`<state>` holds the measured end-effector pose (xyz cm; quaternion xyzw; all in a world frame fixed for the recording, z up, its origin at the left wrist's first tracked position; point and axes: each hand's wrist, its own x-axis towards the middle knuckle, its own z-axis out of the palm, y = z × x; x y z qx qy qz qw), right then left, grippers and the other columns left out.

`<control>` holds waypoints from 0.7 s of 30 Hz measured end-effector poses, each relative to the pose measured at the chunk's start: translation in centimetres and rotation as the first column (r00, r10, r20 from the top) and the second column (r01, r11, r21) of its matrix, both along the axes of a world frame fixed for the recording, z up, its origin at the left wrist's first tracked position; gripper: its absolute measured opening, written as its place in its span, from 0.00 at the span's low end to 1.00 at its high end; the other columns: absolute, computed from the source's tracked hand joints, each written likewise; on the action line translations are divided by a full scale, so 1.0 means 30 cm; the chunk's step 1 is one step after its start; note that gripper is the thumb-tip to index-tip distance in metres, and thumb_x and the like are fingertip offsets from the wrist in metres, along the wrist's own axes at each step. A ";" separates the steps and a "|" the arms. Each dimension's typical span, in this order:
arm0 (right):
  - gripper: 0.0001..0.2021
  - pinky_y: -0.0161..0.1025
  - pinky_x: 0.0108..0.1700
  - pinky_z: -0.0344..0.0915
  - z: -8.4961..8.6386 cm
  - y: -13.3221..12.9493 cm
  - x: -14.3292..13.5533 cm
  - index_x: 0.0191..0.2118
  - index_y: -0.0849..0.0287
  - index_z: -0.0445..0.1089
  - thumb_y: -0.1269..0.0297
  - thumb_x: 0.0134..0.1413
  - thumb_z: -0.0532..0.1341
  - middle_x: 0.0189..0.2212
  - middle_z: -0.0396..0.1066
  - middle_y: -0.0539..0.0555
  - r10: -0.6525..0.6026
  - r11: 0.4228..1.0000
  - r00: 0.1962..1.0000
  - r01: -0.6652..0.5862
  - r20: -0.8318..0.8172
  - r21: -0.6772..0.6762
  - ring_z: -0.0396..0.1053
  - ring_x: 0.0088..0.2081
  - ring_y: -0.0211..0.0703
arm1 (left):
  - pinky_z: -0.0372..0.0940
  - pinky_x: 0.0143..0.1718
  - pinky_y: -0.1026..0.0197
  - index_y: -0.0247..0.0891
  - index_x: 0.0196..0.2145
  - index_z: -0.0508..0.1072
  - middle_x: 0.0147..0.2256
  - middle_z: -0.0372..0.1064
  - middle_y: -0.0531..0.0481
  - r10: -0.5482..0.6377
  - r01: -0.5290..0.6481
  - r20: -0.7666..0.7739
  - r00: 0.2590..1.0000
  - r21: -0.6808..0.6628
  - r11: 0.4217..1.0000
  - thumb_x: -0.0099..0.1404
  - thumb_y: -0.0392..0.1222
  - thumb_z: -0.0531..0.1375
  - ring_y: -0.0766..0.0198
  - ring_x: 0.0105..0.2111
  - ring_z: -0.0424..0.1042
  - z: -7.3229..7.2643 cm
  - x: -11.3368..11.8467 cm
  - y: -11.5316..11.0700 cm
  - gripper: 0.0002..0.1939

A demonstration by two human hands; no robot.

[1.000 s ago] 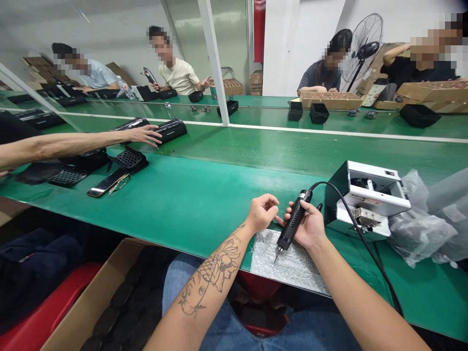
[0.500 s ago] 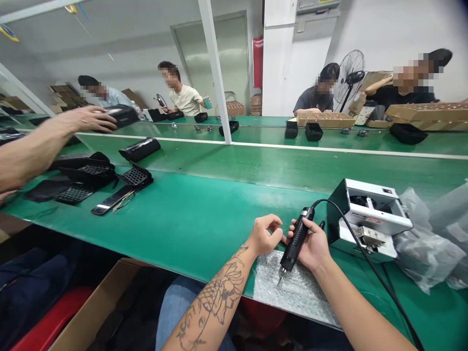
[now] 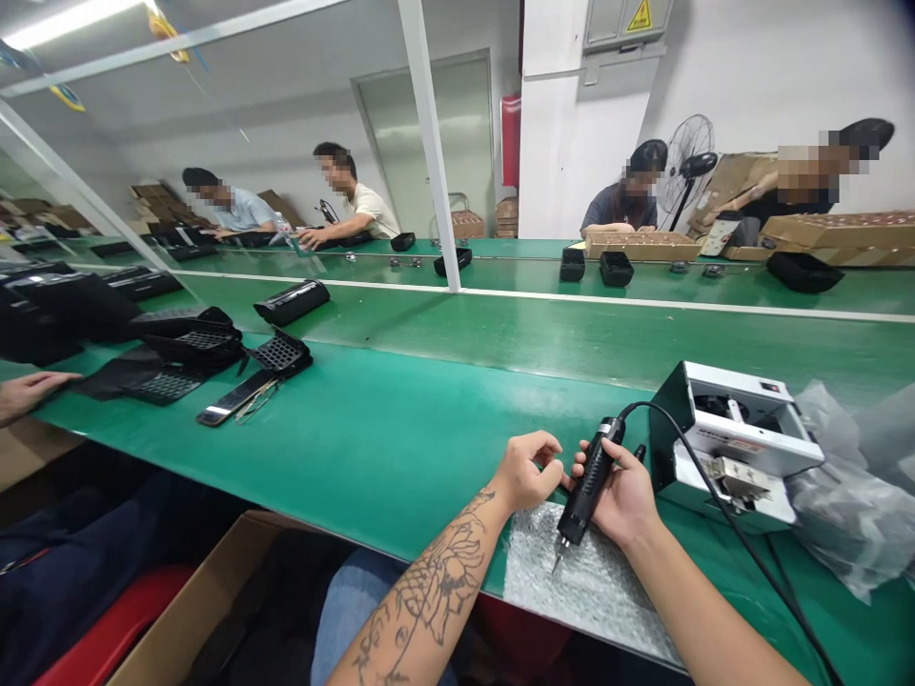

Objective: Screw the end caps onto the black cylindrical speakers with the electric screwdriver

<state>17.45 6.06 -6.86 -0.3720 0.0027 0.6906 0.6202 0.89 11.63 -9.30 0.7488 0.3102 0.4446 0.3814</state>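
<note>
A white-and-black machine point(image 3: 743, 429) sits on the green tabletop point(image 3: 400, 476). Just left of the machine, the right hand point(image 3: 623, 488) wraps its fingers around a black screwdriver point(image 3: 590, 481), its tip slanting down over a silvery sheet point(image 3: 529, 562); whether tip and sheet touch, I cannot tell. A cord point(image 3: 679, 433) curves from the screwdriver in front of the machine. Farther left of the machine, the left hand point(image 3: 529, 472) is loosely curled beside the screwdriver; I cannot tell whether it pinches anything.

The tabletop is smooth, slightly glossy. Crumpled clear bags point(image 3: 843, 534) lie right of the machine. Well to its left are a phone point(image 3: 239, 395), some black cases point(image 3: 293, 302) and, at the table's edge, a co-worker's hand point(image 3: 32, 393). Beyond the machine, a white strip point(image 3: 586, 302) runs across the green surface, and four people sit on the far side. Behind them stand pale walls, with a fan point(image 3: 690, 167) beyond the machine and, farther left of it, a door point(image 3: 457, 143) partly behind a white post point(image 3: 431, 143).
</note>
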 end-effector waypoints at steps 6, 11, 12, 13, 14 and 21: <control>0.09 0.51 0.36 0.78 -0.019 0.002 0.010 0.39 0.62 0.73 0.62 0.59 0.61 0.27 0.74 0.55 -0.002 1.000 1.000 0.002 0.002 0.004 0.72 0.27 0.44 | 0.68 0.30 0.65 0.35 0.36 0.74 0.27 0.72 0.51 0.002 -0.002 -0.015 1.000 0.001 1.000 0.57 0.33 0.59 0.66 0.25 0.71 0.003 0.006 -0.007 0.08; 0.09 0.49 0.35 0.78 -0.030 0.008 0.016 0.40 0.62 0.73 0.62 0.58 0.62 0.28 0.74 0.56 -0.006 1.000 1.000 0.006 0.010 0.002 0.73 0.27 0.46 | 0.64 0.25 0.66 0.35 0.34 0.75 0.23 0.69 0.53 -0.017 0.018 -0.029 0.999 0.033 0.999 0.55 0.34 0.60 0.69 0.21 0.66 0.010 0.022 -0.025 0.08; 0.09 0.49 0.35 0.78 -0.030 0.009 0.017 0.40 0.62 0.73 0.62 0.58 0.62 0.28 0.74 0.56 -0.007 1.000 1.000 0.007 0.010 0.000 0.73 0.27 0.46 | 0.64 0.26 0.66 0.35 0.34 0.75 0.24 0.70 0.53 -0.016 0.018 -0.029 0.999 0.049 0.999 0.54 0.34 0.60 0.69 0.22 0.66 0.012 0.023 -0.026 0.08; 0.09 0.49 0.35 0.78 -0.031 0.010 0.017 0.40 0.62 0.73 0.62 0.58 0.62 0.28 0.74 0.56 -0.007 1.000 1.000 0.007 0.011 -0.001 0.73 0.27 0.46 | 0.65 0.27 0.65 0.35 0.33 0.75 0.25 0.70 0.52 -0.009 0.011 -0.025 1.000 0.066 0.998 0.54 0.34 0.60 0.68 0.23 0.67 0.013 0.023 -0.026 0.07; 0.09 0.50 0.35 0.78 -0.031 0.010 0.017 0.40 0.62 0.73 0.62 0.58 0.62 0.28 0.74 0.56 -0.007 1.000 1.000 0.007 0.011 -0.002 0.73 0.27 0.46 | 0.65 0.29 0.64 0.35 0.33 0.74 0.26 0.71 0.51 0.004 -0.003 -0.019 1.000 0.082 0.997 0.54 0.35 0.60 0.68 0.24 0.67 0.015 0.022 -0.025 0.07; 0.09 0.52 0.36 0.78 -0.026 0.008 0.016 0.39 0.62 0.73 0.62 0.58 0.62 0.28 0.74 0.55 0.001 1.000 1.000 -0.001 0.013 -0.001 0.72 0.28 0.46 | 0.66 0.32 0.63 0.36 0.32 0.73 0.27 0.70 0.51 0.048 -0.047 -0.003 0.999 0.148 0.988 0.56 0.36 0.59 0.66 0.26 0.68 0.024 0.011 -0.021 0.05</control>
